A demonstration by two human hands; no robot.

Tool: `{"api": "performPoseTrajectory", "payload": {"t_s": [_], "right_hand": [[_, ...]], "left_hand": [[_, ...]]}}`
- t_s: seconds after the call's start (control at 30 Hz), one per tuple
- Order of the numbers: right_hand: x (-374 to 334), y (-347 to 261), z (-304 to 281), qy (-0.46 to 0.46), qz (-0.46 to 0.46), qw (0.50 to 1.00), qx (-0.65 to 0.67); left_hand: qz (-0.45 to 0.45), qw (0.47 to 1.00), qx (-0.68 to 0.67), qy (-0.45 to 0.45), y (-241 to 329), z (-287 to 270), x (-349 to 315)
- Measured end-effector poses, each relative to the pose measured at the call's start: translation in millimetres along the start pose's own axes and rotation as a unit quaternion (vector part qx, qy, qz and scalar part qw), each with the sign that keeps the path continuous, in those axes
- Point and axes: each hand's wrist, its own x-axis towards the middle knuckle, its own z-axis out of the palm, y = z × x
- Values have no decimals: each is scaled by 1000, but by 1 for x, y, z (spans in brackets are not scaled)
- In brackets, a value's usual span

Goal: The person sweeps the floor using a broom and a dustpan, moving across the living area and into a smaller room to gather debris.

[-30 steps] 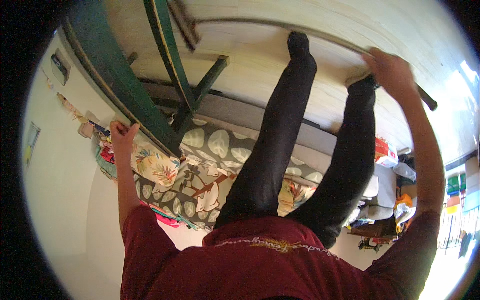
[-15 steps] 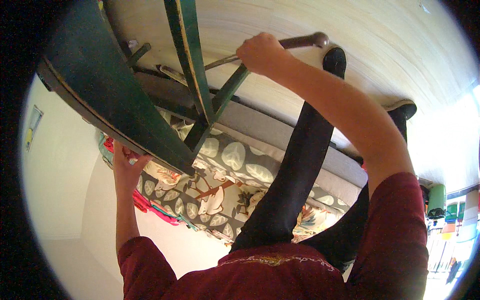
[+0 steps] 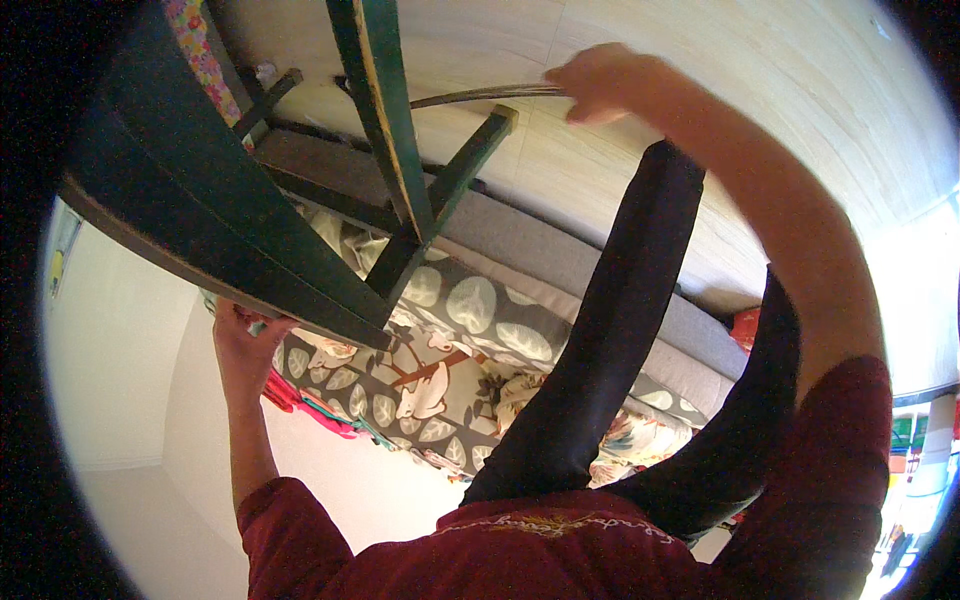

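Observation:
A dark green wooden stool or bench (image 3: 180, 190) with worn edges is tilted at the left, its legs and crossbars (image 3: 385, 120) toward the middle. My left hand (image 3: 245, 330) is closed on the lower edge of its board, with some fingers hidden behind it. My right hand (image 3: 605, 82), blurred by motion, is closed on a long thin rod-like tool (image 3: 480, 96). The tool runs leftward from the hand, and its far end meets or passes behind a green leg. I cannot tell whether it touches the wood. Its handle end is hidden by my hand.
Below the stool lies a grey cushioned base (image 3: 520, 235) with a leaf-and-animal patterned cloth (image 3: 470, 300). My black-trousered legs (image 3: 610, 300) extend across it. Pale wood-look floor (image 3: 760, 60) spans the top. Floral cloth (image 3: 195, 50) shows at upper left, a red item (image 3: 745, 328) at right.
My right hand has moved right and slightly up, drawing the thin tool with it. Its brown knobbed handle, seen before, is now hidden. My left hand stays on the board, which has shifted slightly.

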Motion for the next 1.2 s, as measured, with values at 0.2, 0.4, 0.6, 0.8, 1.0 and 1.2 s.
{"api": "performPoseTrajectory", "payload": {"t_s": [0.2,0.4,0.6,0.8,1.0,1.2], "right_hand": [[-82,40,-16,-133,175,936,274],[-80,-1,-2,-15,102,978,182],[-10,-28,33,-16,82,977,197],[66,-66,66,-15,71,967,244],[123,-101,80,-53,85,957,272],[197,-139,113,31,67,946,316]], "left_hand": [[-5,1000,-5,12,-2,1,-2],[6,999,-48,19,-10,0,0],[-31,1000,-4,-6,-10,-3,-2],[-30,994,-94,40,-15,2,-5],[-70,997,-13,5,-46,-13,-15],[-139,990,-6,-15,-28,-13,-16]]}}
